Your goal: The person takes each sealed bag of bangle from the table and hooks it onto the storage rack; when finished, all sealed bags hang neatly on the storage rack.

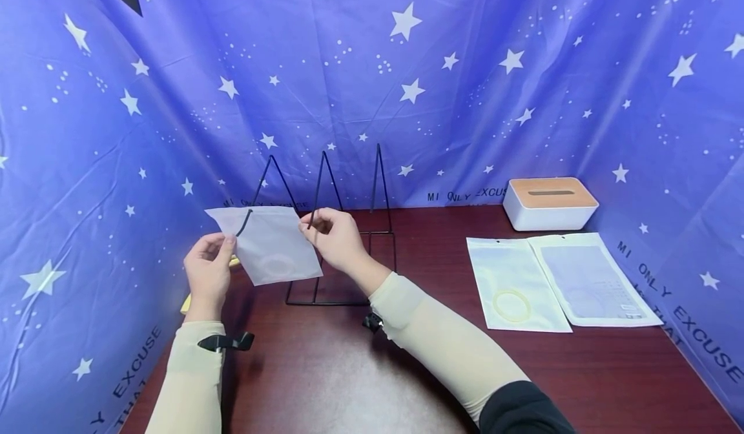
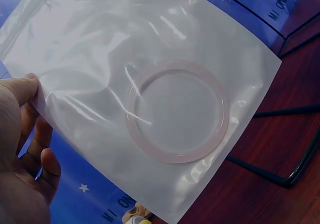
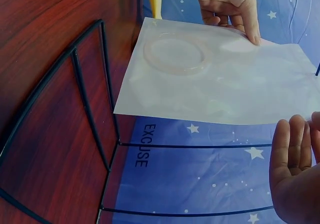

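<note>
A clear-fronted zip bag (image 1: 279, 237) holds a pale pink bangle (image 2: 177, 156). Near its top edge, a black prong of the wire rack (image 1: 325, 303) shows through the bag. The left hand (image 1: 209, 269) pinches the bag's left side between thumb and fingers. On the opposite side, the right hand (image 1: 337, 237) pinches the bag's right edge, beside the rack's middle prong. The right wrist view has the bag spread between both hands, with the right thumb partly cut off by the frame edge.
To the right lie a second zip bag (image 1: 488, 279) with a yellow bangle (image 1: 512, 306) and another flat bag (image 1: 593, 279). Behind them stands a white tissue box (image 1: 549, 211) with a wooden lid. A yellow object (image 1: 186, 303) shows partly behind the left hand. Starry curtains enclose the table.
</note>
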